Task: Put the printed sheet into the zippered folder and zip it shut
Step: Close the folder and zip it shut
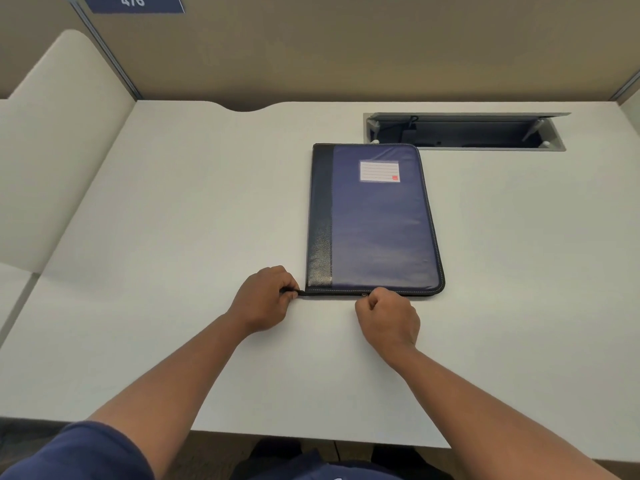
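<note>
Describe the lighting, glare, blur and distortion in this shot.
Head view: even, soft light; faint shadows under both hands; a pale sheen on the folder cover; wide-angle bowing at the desk edges; the sign at top left is slightly blurred; folder and hands are sharp.

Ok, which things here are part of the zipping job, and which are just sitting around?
Job:
zippered folder, closed and flat
zipper tail, pinched by left hand
zipper pull, at right hand

Not the job:
cable hatch, open
number sign
desk
</note>
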`<action>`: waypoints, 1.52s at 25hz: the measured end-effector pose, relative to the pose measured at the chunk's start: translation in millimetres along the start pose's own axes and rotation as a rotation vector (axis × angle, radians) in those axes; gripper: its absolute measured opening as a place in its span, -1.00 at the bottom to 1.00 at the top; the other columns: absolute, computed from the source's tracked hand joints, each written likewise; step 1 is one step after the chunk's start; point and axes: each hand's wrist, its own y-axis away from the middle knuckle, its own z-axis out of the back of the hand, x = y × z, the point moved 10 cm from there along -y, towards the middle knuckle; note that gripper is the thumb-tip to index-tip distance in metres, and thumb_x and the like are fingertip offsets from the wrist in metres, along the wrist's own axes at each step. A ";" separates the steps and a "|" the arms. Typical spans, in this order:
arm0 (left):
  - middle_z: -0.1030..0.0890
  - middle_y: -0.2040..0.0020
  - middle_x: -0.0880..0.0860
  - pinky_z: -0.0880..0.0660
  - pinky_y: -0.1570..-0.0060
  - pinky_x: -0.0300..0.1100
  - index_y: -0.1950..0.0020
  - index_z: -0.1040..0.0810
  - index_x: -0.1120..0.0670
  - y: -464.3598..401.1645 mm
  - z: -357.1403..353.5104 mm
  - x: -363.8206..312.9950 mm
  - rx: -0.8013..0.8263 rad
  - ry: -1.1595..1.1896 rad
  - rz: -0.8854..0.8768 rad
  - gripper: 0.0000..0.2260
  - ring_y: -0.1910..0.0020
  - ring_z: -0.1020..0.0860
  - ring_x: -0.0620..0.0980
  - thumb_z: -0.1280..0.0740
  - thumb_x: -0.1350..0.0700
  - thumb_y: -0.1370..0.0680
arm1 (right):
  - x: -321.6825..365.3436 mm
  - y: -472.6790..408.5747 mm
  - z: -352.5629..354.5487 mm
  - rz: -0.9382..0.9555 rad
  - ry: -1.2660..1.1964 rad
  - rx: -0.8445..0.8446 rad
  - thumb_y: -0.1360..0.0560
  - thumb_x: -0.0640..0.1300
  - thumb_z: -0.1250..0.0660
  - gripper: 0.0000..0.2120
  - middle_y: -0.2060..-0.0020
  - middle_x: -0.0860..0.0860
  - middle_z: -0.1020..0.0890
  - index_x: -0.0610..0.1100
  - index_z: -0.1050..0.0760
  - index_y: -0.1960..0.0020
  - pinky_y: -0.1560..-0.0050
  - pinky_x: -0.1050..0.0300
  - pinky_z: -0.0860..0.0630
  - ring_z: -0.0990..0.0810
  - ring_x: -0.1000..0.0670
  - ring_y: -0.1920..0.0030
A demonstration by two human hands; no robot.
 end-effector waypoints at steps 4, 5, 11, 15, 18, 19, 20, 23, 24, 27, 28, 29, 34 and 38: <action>-0.49 0.16 -0.17 -0.46 0.10 -0.11 0.06 -0.66 0.01 -0.8 1.7 -0.2 -0.012 -0.013 -0.019 -0.91 0.12 -0.52 -0.02 -0.44 0.20 -0.51 | -21.9 -4.3 12.7 -0.055 -0.043 -0.033 -0.42 -0.06 -0.26 -0.77 0.47 0.01 -0.51 -0.16 -0.39 0.35 0.38 0.11 -0.43 -0.51 -0.11 0.41; -0.49 0.16 -0.17 -0.46 0.10 -0.12 0.06 -0.66 0.02 -2.1 0.9 -1.1 0.002 -0.017 -0.023 -0.91 0.12 -0.52 -0.02 -0.44 0.20 -0.51 | -27.1 -4.8 16.5 -0.066 -0.056 -0.049 -0.41 -0.07 -0.27 -0.77 0.48 0.01 -0.51 -0.17 -0.38 0.36 0.39 0.12 -0.41 -0.49 -0.10 0.42; -0.49 0.15 -0.19 -0.38 0.15 -0.17 0.07 -0.65 -0.02 -12.1 3.5 5.8 0.065 -0.102 -0.014 -0.91 0.11 -0.52 -0.04 -0.42 0.17 -0.52 | -69.3 -11.5 44.5 -0.168 -0.091 -0.118 -0.39 -0.07 -0.27 -0.77 0.50 0.00 -0.51 -0.16 -0.39 0.38 0.40 0.13 -0.38 -0.48 -0.13 0.44; -0.51 0.10 -0.19 -0.39 0.13 -0.19 0.12 -0.56 -0.15 -20.2 5.8 15.6 0.180 -0.112 0.071 -0.85 0.06 -0.55 -0.06 -0.40 0.11 -0.55 | -91.4 -12.8 58.3 -0.186 -0.067 -0.119 -0.40 -0.06 -0.28 -0.79 0.50 0.00 -0.53 -0.15 -0.44 0.35 0.37 0.13 -0.45 -0.53 -0.15 0.41; -0.48 -0.02 -0.21 -0.38 0.07 -0.15 0.05 -0.50 -0.18 -28.8 6.6 13.4 0.321 -0.186 0.148 -0.86 -0.06 -0.52 -0.04 -0.41 -0.01 -0.45 | -94.6 -9.5 55.0 -0.158 -0.131 -0.087 -0.42 -0.04 -0.28 -0.81 0.46 0.05 -0.56 -0.09 -0.45 0.33 0.36 0.13 -0.45 -0.54 -0.07 0.39; -0.45 -0.08 -0.21 -0.39 0.05 -0.12 -0.03 -0.48 -0.17 -32.7 10.5 8.8 0.332 -0.215 0.161 -0.73 -0.09 -0.47 -0.03 -0.43 -0.09 -0.38 | -96.1 -9.2 55.5 -0.150 -0.161 -0.088 -0.42 -0.03 -0.28 -0.81 0.45 0.08 -0.56 -0.06 -0.44 0.34 0.39 0.15 -0.41 -0.52 -0.02 0.40; -0.40 -0.12 -0.19 -0.41 0.04 -0.09 -0.10 -0.45 -0.15 -38.4 15.9 -2.4 0.308 -0.241 0.141 -0.59 -0.11 -0.43 -0.03 -0.44 -0.17 -0.31 | -98.6 -9.0 57.2 -0.144 -0.185 -0.095 -0.42 -0.03 -0.28 -0.80 0.44 0.10 -0.54 -0.03 -0.43 0.35 0.41 0.16 -0.36 -0.50 0.04 0.41; -0.42 -0.17 -0.14 -0.47 -0.03 -0.03 -0.19 -0.44 -0.11 -57.1 18.6 -78.8 0.124 -0.256 -0.085 -0.41 -0.10 -0.42 0.02 -0.45 -0.30 -0.25 | -102.4 -8.3 59.3 -0.124 -0.208 -0.115 -0.45 -0.02 -0.28 -0.80 0.41 0.11 -0.53 0.01 -0.41 0.35 0.40 0.18 -0.30 -0.48 0.10 0.39; -0.47 -0.20 -0.10 -0.49 -0.07 -0.03 -0.20 -0.47 -0.09 -57.9 6.6 -111.2 0.102 -0.227 -0.194 -0.45 -0.12 -0.45 0.04 -0.47 -0.27 -0.30 | -101.9 -7.4 58.1 -0.110 -0.210 -0.117 -0.47 -0.02 -0.28 -0.80 0.38 0.11 -0.54 0.04 -0.42 0.33 0.39 0.18 -0.30 -0.49 0.11 0.37; -0.55 -0.27 0.01 -0.48 -0.15 -0.02 -0.16 -0.58 0.04 -53.4 -46.7 -185.5 0.123 -0.199 -0.452 -0.60 -0.22 -0.49 0.08 -0.50 -0.12 -0.42 | -99.7 -4.1 54.8 -0.080 -0.228 -0.134 -0.52 -0.02 -0.29 -0.85 0.30 0.12 -0.55 0.05 -0.48 0.24 0.35 0.16 -0.35 -0.51 0.10 0.31; -0.56 -0.26 0.03 -0.48 -0.14 0.00 -0.15 -0.59 0.07 -52.8 -62.1 -198.1 0.129 -0.235 -0.500 -0.64 -0.22 -0.50 0.09 -0.48 -0.09 -0.46 | -99.3 -3.7 54.6 -0.073 -0.230 -0.144 -0.52 -0.03 -0.29 -0.86 0.28 0.11 -0.55 0.04 -0.50 0.21 0.34 0.14 -0.38 -0.51 0.08 0.30; -0.57 -0.23 0.05 -0.48 -0.12 0.02 -0.14 -0.59 0.10 -53.0 -73.1 -206.2 0.123 -0.277 -0.530 -0.68 -0.21 -0.50 0.11 -0.46 -0.05 -0.49 | -98.9 -3.6 54.9 -0.067 -0.225 -0.155 -0.52 -0.03 -0.30 -0.88 0.28 0.10 -0.55 0.03 -0.52 0.19 0.34 0.12 -0.40 -0.51 0.05 0.29; -0.64 0.11 0.08 -0.50 0.42 -0.03 0.16 -0.61 0.17 -58.6 -75.5 -223.6 0.006 -0.310 -0.541 -0.97 0.14 -0.59 0.16 -0.42 0.23 -0.47 | -100.0 -6.6 58.1 -0.071 -0.213 -0.184 -0.52 -0.02 -0.34 -0.87 0.29 0.11 -0.57 0.00 -0.59 0.18 0.33 0.08 -0.45 -0.52 0.01 0.28; -0.58 0.25 0.08 -0.34 0.53 -0.15 0.28 -0.56 0.18 -62.4 -76.3 -228.6 0.028 -0.347 -0.539 -0.86 0.29 -0.55 0.14 -0.42 0.25 -0.48 | -100.6 -5.8 57.7 -0.085 -0.207 -0.187 -0.54 -0.02 -0.34 -0.83 0.28 0.06 -0.60 -0.03 -0.61 0.18 0.32 0.05 -0.48 -0.54 -0.03 0.26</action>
